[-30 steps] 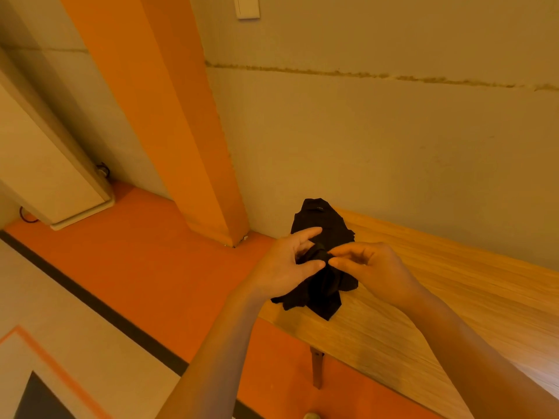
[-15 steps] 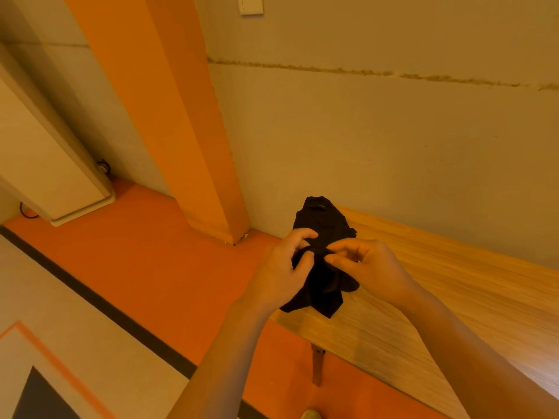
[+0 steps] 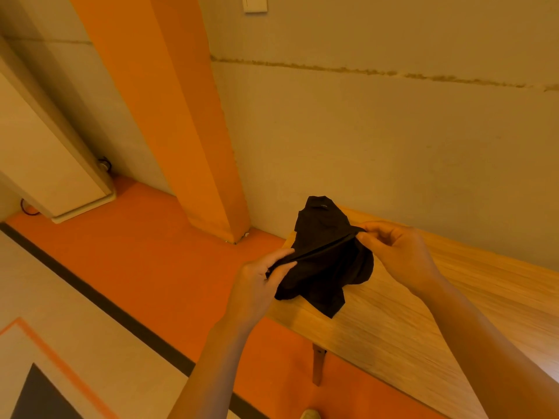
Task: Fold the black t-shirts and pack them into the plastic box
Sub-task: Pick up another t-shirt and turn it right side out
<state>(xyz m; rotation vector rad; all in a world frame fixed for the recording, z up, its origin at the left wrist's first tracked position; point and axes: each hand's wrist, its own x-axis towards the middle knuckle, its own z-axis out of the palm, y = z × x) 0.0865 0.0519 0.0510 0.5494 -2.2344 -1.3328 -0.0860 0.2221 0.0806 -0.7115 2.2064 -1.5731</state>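
i see the wooden table [image 3: 453,313] spreading out under and to the right of both hands, its corner just below the left hand. beyond the hands stands an orange pillar [image 3: 181,116] against the pale wall [image 3: 378,140], with orange floor [image 3: 136,252] off to the left of the left hand. the black t-shirt [image 3: 325,261] hangs bunched between the two hands, over the table's corner; i can't tell whether its lower folds touch the wood. a hem of it is stretched taut from one hand to the other. my left hand [image 3: 258,285] pinches the lower end of that edge, fingers curled round the cloth. my right hand [image 3: 396,252] pinches the upper end between thumb and fingertips, the other fingers loosely bent.
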